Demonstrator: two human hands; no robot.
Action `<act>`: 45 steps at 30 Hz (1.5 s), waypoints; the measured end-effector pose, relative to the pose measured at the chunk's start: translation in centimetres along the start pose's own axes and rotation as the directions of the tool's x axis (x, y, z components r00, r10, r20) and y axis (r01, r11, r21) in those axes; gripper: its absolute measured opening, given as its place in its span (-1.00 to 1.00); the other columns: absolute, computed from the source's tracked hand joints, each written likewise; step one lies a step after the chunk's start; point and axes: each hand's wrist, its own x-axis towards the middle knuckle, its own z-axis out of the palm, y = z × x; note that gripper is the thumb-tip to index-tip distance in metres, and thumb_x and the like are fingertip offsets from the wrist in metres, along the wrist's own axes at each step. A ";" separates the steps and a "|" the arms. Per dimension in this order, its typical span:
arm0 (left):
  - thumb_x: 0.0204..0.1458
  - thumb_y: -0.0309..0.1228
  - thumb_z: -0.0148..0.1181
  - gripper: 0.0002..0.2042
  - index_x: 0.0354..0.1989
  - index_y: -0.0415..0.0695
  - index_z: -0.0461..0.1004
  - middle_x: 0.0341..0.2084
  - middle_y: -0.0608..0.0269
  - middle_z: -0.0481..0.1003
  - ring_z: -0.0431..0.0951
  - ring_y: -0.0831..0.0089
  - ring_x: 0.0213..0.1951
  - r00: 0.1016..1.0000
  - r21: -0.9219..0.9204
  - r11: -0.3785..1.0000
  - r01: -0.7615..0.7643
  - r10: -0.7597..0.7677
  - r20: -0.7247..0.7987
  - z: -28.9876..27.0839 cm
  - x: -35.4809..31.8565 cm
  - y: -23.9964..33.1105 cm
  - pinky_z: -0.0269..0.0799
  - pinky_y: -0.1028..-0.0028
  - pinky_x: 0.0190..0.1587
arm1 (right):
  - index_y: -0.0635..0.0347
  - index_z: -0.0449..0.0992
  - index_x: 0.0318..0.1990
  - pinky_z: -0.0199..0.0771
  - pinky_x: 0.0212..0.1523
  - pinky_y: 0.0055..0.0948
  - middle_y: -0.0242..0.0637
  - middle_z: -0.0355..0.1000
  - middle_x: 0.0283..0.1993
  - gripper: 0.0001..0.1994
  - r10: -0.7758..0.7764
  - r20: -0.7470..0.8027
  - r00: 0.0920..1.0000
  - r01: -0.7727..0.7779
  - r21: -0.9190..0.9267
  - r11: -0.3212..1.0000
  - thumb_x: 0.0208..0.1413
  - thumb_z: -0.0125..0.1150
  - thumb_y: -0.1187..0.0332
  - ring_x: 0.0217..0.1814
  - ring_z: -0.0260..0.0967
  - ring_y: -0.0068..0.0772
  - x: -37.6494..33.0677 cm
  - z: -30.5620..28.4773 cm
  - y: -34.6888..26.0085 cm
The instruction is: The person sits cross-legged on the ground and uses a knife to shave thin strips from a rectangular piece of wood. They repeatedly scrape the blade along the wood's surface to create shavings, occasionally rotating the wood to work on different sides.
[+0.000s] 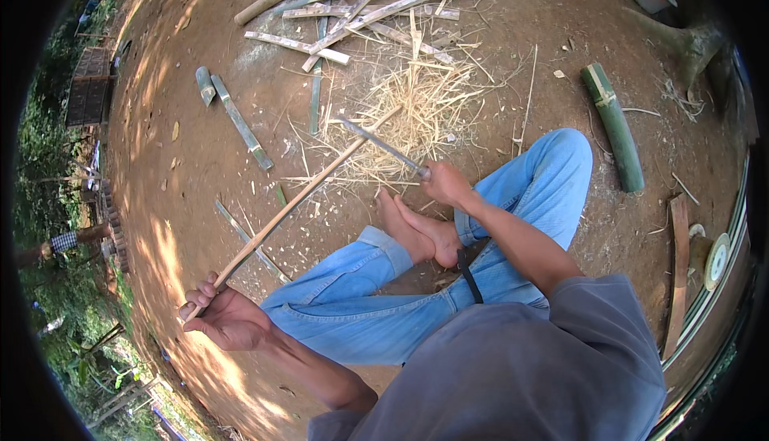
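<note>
My left hand [227, 313] is closed round the near end of a long, thin bamboo strip [292, 205]. The strip slants up and to the right, its far end over a heap of pale shavings [424, 120]. In my right hand [445, 184] is the handle of a knife [386, 145], gripped in a fist. Its narrow grey blade points up and left, crossing the strip near the far end. Whether the edge bites into the strip I cannot tell. My bare feet [416, 231] lie crossed just below the shavings.
Several split bamboo pieces [400, 10] lie piled beyond the shavings. A green bamboo section [613, 128] rests at the right, and shorter green pieces [240, 123] at the left. A wooden slat [679, 269] and a round whitish disc [717, 261] are at the far right. The ground is bare earth.
</note>
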 end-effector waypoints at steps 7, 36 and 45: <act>0.28 -0.10 -0.09 -0.68 -0.29 -0.11 0.39 -0.42 0.33 0.27 0.29 0.37 -0.30 0.999 0.065 0.998 -0.018 0.021 -0.043 -0.7 0.2 0.2 0.28 0.21 0.04 | 0.36 0.53 -0.23 0.45 -0.16 0.02 0.20 0.50 -0.31 -0.67 0.041 0.007 0.999 -0.040 -0.059 0.997 0.15 0.05 0.20 -0.20 0.50 0.17 1.7 -0.1 1.2; 0.21 -0.05 -0.16 -0.56 -0.71 0.04 0.15 -0.88 0.43 0.04 0.01 0.59 -0.85 0.928 0.013 0.999 -0.040 0.042 -0.371 3.6 0.4 0.3 -0.03 0.59 -0.74 | 0.36 0.53 -0.21 0.53 -0.27 -0.04 0.19 0.50 -0.40 -0.70 -0.070 0.162 0.984 0.069 0.015 0.998 0.07 0.08 0.26 -0.34 0.52 0.14 -8.1 -1.4 -9.4; 0.20 -0.10 -0.15 -0.58 -0.71 0.05 0.11 -0.88 0.42 0.03 0.02 0.60 -0.84 0.935 0.040 0.998 -0.040 0.051 -0.352 4.9 0.1 0.4 -0.03 0.59 -0.74 | 0.30 0.52 -0.27 0.50 -0.32 -0.02 0.19 0.50 -0.38 -0.71 -0.156 0.042 0.987 0.158 -0.061 0.986 0.09 0.09 0.21 -0.41 0.50 0.17 -5.3 -0.7 -5.0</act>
